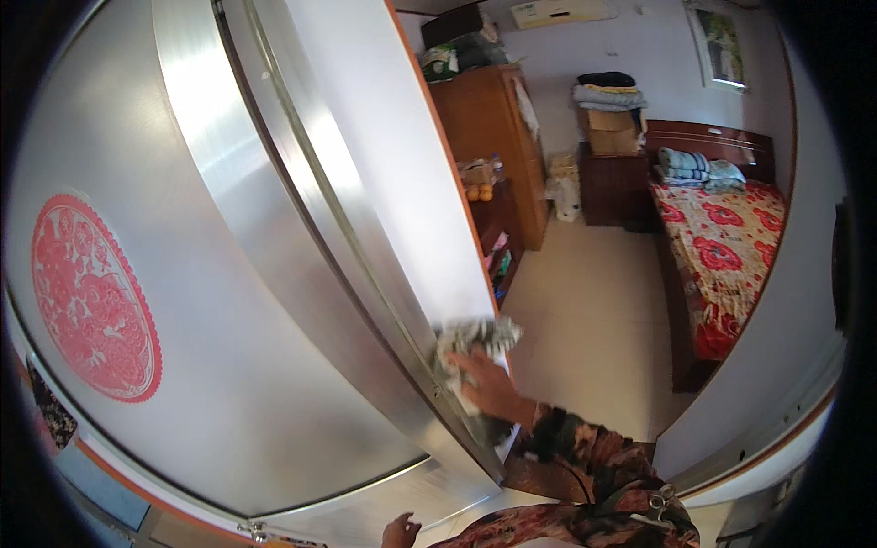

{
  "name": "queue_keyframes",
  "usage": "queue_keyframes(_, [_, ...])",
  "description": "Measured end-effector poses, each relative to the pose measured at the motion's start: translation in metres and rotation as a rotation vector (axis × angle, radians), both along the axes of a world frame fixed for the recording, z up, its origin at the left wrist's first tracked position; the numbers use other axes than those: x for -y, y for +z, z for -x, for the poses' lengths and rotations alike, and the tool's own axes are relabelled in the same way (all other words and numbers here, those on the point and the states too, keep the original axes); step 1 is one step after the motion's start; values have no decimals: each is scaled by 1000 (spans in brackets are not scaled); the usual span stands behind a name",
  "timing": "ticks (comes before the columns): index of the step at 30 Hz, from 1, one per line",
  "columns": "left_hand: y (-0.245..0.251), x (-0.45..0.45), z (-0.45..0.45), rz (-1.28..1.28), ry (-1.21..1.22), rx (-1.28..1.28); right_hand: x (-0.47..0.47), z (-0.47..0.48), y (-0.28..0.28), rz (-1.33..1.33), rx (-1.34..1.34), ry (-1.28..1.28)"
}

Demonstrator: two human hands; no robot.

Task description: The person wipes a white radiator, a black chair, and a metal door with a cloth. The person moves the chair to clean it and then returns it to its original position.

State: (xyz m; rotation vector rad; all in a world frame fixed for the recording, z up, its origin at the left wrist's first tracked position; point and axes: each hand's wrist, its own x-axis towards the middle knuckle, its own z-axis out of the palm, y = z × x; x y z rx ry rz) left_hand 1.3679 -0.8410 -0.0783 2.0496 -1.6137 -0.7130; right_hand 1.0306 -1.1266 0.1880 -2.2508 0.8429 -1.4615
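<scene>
My right hand (490, 387) presses a patterned grey-and-white cloth (473, 335) against the narrow metal side edge (384, 322) of a large silver metallic door panel (226, 329). The fingers are spread over the cloth, which is bunched and blurred, and part of it is hidden beneath them. A round red paper-cut decoration (96, 298) is stuck on the panel's face, on the left. Low at the bottom rim, my left hand (401, 531) is partly in view below the panel's lower edge. Its fingers are loosely bent, and I see nothing in them.
Beyond the white wall edge (390, 137) lies a bedroom with a tiled floor (582, 288). A wooden wardrobe (479, 109) and a bed with a red floral cover (719, 246) stand there. A dark nightstand (613, 188) carries a cardboard box (613, 132) and folded bedding (610, 97).
</scene>
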Motion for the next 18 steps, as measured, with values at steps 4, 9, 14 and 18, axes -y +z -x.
queue_keyframes(4, [62,49,64,-3,-7,114,20,-4,135,274,333,50])
queue_keyframes(9, [82,47,102,46,92,-55,27,-54,73,383,180,174])
queue_keyframes(14, [50,38,129,-19,271,-698,9,-22,-149,259,-266,202])
queue_keyframes(18, [38,52,181,-9,348,-889,-3,27,-215,11,-933,648])
